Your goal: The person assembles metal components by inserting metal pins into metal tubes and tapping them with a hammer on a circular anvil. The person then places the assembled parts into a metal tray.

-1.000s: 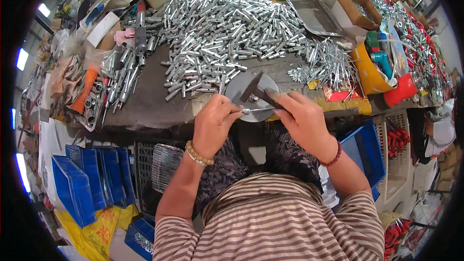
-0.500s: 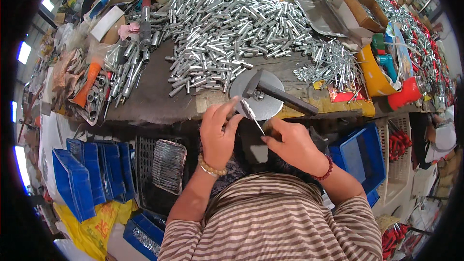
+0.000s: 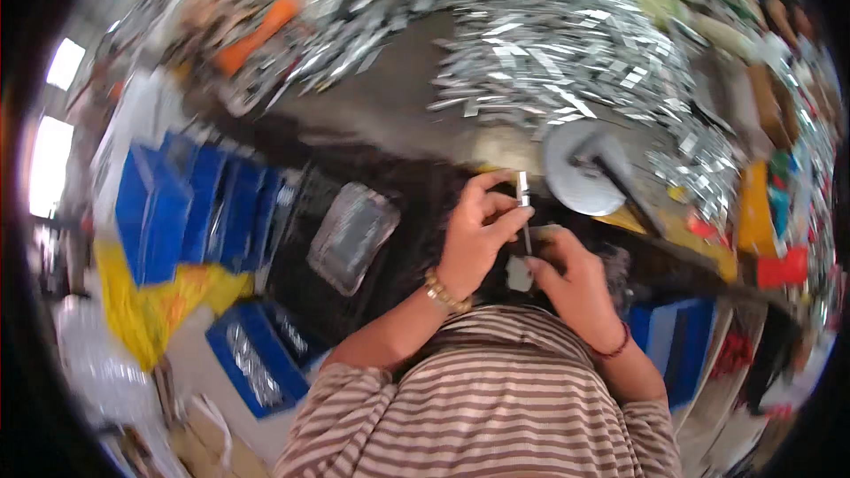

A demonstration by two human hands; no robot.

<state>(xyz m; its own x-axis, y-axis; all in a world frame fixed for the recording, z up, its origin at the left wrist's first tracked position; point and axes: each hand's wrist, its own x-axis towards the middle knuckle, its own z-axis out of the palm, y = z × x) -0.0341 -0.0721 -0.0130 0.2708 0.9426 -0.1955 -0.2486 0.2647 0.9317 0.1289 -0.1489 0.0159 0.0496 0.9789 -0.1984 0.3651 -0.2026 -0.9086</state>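
Observation:
My left hand (image 3: pixel 482 235) pinches a short silver metal tube (image 3: pixel 523 188) between thumb and fingers. A thin metal rod (image 3: pixel 528 237) runs from the tube down toward my body. At its lower end, my right hand (image 3: pixel 574 279) is closed, thumb against the rod; the rod's tip is hidden there. Both hands are in front of the bench edge, near my lap. Just beyond them to the right, a round grey metal disc (image 3: pixel 565 188) lies on the bench with a hammer (image 3: pixel 630 190) resting on it. Motion blurs fine detail.
A big heap of silver metal tubes (image 3: pixel 549 44) covers the far bench; thin rods (image 3: pixel 699 168) lie at its right. Blue bins (image 3: pixel 159 212) and a tray of metal pieces (image 3: pixel 354 235) are at left. Another blue bin (image 3: pixel 677 341) is at lower right.
The whole view has swung leftward, shifting the bench up and right in the picture. My hands and the held piece have drawn away from the disc; the rod now points more directly toward me.

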